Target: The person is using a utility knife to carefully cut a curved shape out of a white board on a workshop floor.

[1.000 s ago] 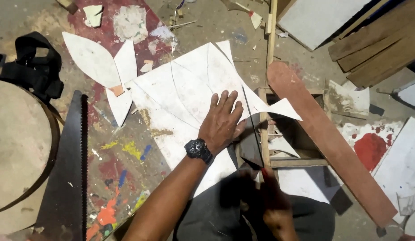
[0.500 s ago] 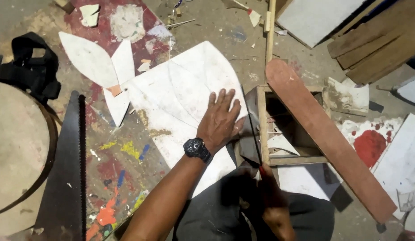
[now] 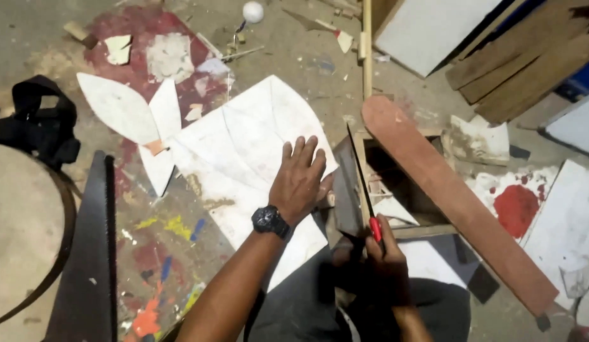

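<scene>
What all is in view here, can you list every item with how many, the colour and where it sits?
white sheet: one, white, flat on the floor under the left hand
small saw: one, dark blade with red handle, at the sheet's right edge
wooden frame: one, pale wood, right of the sheet
red plank: one, reddish brown, lying slantwise over the frame
white offcuts: several, white, upper left of the sheet
hand saw: one, dark, lower left floor
black strap: one, black, far left
white ball: one, white, top centre
boards: several, brown and white, upper right
wristwatch: one, black, on the left wrist
left hand: pressed flat on the sheet
right hand: gripping the saw handle
</scene>
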